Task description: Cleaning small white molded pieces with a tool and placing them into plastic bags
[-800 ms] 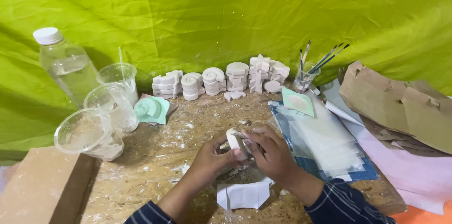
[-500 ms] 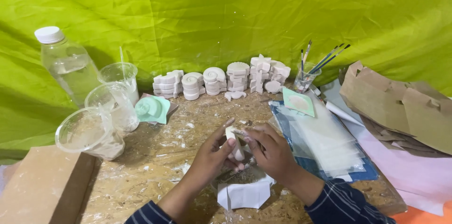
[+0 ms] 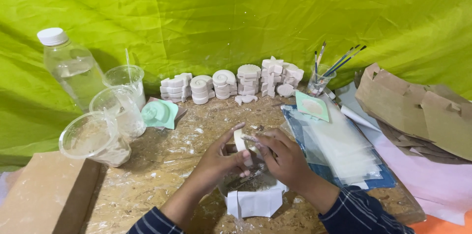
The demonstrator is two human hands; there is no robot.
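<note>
Both hands busy on one small white plaster piece, right over the middle of the counter.

Left hand (image 3: pixel 223 157) and right hand (image 3: pixel 281 157) are both closed around the white cast piece (image 3: pixel 240 141), fingertips pinching it from either side, just above a white paper tray (image 3: pixel 254 200). Further out on the counter (image 3: pixel 162 175): a row of white shell casts (image 3: pixel 231 84) along the green backdrop (image 3: pixel 246 12), clear plastic cups (image 3: pixel 96 138) and a water bottle (image 3: pixel 69 66) on the left, a jar of paintbrushes (image 3: pixel 322 76) and brown paper bags (image 3: pixel 418 111) on the right.
</note>
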